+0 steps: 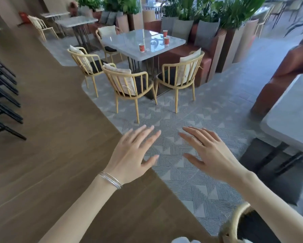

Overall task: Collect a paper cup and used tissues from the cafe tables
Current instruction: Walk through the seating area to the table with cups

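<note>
Above the patterned grey floor tiles (pixel 173 172), near centre, the left hand (pixel 129 155) and the right hand (pixel 212 155) are held out side by side, palms down, fingers spread and straight; nothing is gripped by either. Thin silver bangles (pixel 110 179) are worn on the left wrist. Well apart from both hands, at far centre, a red paper cup (pixel 142 47) is seen upright by the near edge of a grey marble table (pixel 129 41), with two more cups (pixel 165 33) toward its far right, beside the brown bench (pixel 173 53). Each appears to be placed where a drinker sat. Used tissues cannot be made out at this range. Wooden chairs (pixel 129 81) are drawn up around the table, so a reach past a chair back is likely called for. The empty hands are judged to be readied for collecting, which is not yet begun. A second table (pixel 290 116) is partly seen at near right.
</note>
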Motion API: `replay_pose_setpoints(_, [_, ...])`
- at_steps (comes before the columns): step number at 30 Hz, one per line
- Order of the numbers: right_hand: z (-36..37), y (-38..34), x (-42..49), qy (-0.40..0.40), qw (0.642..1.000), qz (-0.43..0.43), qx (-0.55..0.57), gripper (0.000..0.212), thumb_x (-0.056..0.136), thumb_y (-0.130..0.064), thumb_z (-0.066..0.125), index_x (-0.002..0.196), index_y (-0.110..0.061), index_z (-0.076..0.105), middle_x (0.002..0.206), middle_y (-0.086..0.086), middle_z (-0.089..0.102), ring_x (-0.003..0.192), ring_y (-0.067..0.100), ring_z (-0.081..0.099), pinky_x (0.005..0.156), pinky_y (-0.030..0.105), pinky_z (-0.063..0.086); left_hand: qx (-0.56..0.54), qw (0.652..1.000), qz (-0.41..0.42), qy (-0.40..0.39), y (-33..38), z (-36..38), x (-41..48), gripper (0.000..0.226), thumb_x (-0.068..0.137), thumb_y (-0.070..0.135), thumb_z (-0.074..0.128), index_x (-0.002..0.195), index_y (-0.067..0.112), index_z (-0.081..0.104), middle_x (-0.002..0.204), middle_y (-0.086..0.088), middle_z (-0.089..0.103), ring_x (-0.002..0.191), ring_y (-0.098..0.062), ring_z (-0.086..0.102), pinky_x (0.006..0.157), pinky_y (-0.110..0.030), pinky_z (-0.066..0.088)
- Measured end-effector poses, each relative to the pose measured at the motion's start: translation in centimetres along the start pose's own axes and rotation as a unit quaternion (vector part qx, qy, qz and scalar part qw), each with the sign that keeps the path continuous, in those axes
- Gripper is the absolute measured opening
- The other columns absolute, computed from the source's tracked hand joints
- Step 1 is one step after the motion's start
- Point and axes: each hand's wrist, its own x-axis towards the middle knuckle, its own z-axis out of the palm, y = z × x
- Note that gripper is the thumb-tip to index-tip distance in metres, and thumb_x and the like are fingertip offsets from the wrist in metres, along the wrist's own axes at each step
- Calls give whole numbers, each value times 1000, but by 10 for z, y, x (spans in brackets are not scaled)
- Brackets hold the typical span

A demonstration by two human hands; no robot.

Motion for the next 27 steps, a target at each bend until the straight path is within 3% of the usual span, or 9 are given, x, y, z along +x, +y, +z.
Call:
replay_pose_setpoints(13, [58, 73, 91, -31, 999, 44, 2, 57, 89, -50, 37, 139, -23, 32, 142, 0, 42, 131, 18, 38, 106, 43, 35, -31, 999, 28, -32, -77, 68, 107, 60, 92, 55, 28, 145, 27, 19, 150, 0, 28, 139, -16, 21, 111, -45, 24])
replay_pose_setpoints(27, [62, 247, 276, -9, 999, 37, -25, 57, 88, -49, 37, 137, -22, 35, 140, 2, 45, 128, 19, 41, 105, 42, 36, -20, 998, 57, 8, -160, 96, 345, 61, 92, 54, 30, 145, 25, 21, 149, -3, 29, 138, -20, 23, 112, -45, 20])
